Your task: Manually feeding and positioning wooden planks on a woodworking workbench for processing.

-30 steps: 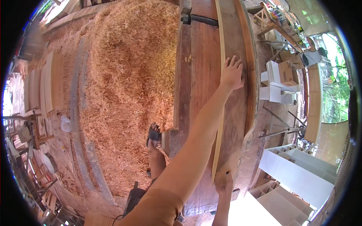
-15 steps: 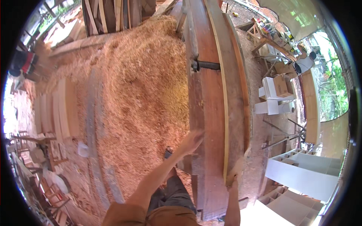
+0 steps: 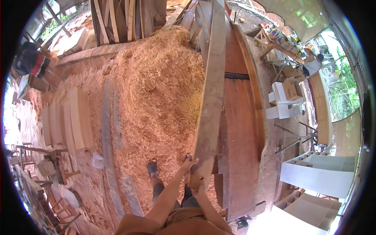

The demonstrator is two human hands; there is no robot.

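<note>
A long, weathered wooden plank [image 3: 213, 90] slants from my body toward the far end of the long reddish-brown wooden workbench [image 3: 243, 156]. Its near end is off the bench's left edge, in front of my legs; whether its far end rests on anything cannot be made out. My left hand [image 3: 188, 166] grips the plank's left edge close to this end. At the end itself, my right hand [image 3: 199, 191] is closed on the wood from below, with some fingers hidden behind it. A dark slot crosses the bench top beyond my hands.
A big heap of wood shavings [image 3: 156, 94] lies left of the bench. Further left are several stacked boards [image 3: 64, 121] and a grey beam [image 3: 107, 145] on the floor. White cabinets [image 3: 317, 176] stand at the right. Upright timber [image 3: 125, 19] leans at the back.
Both hands have moved the plank leftward from the bench top, its near end now beyond the bench's left edge. My left hand has gone from the bench edge to the plank.
</note>
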